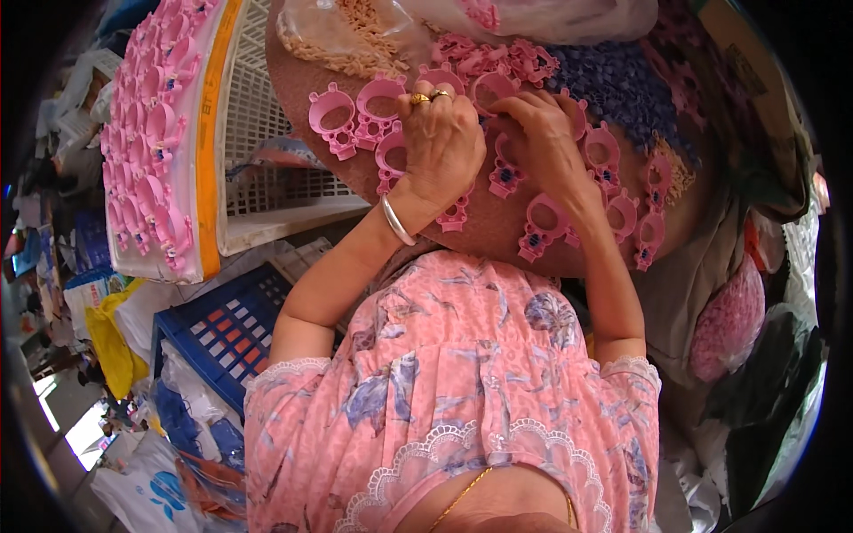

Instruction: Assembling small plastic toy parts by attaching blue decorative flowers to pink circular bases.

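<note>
Several pink frames [338, 137]; long axes roughly fore-aft; ring ends [314, 115] away

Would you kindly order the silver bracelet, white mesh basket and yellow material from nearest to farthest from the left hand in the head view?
From left hand:
1. Silver bracelet, at its wrist.
2. White mesh basket, to its left.
3. Yellow material, at lower left.

A rounded brown tabletop [484, 238] carries pink ring-shaped pieces [339, 136] spread in an uneven band from left to right, some bearing dark blue bits. Along its far side lie a peach heap [360, 35] at left, a pink heap [498, 60] mid-way and a dark blue heap [622, 93] at right.
</note>
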`<state>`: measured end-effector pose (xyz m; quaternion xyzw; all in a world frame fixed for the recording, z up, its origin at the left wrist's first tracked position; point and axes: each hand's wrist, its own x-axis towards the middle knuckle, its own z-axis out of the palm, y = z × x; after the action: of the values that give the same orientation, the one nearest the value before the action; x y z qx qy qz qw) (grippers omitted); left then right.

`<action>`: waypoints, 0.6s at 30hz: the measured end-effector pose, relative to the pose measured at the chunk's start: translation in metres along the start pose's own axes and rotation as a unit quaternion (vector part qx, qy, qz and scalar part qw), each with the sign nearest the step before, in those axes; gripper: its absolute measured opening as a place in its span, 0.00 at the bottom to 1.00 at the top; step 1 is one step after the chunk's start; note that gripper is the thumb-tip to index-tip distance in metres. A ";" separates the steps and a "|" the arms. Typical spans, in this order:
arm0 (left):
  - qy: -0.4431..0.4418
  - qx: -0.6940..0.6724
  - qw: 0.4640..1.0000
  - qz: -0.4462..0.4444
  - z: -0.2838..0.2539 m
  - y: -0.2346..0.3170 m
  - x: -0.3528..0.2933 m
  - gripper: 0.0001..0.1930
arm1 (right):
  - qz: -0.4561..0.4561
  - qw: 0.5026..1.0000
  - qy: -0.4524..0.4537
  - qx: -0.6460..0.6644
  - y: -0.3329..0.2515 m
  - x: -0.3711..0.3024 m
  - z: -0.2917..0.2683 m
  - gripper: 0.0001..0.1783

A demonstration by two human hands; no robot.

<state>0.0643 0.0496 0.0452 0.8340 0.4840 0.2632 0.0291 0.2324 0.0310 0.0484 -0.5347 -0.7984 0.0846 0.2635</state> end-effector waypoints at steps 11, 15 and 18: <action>0.024 -0.163 0.984 -0.067 0.002 -0.003 -0.004 0.02 | 0.060 0.993 0.046 0.088 -0.006 -0.003 0.004 0.11; 0.027 -0.148 0.987 -0.062 0.002 -0.011 -0.004 0.02 | 0.065 0.994 0.056 0.075 -0.008 -0.003 0.000 0.11; 0.031 -0.132 0.990 -0.035 -0.004 -0.014 -0.003 0.03 | 0.088 0.993 0.067 0.030 -0.008 0.000 -0.005 0.11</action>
<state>0.0498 0.0533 0.0433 0.7970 0.4743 0.3492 0.1335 0.2285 0.0264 0.0562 -0.5996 -0.7255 0.0954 0.3241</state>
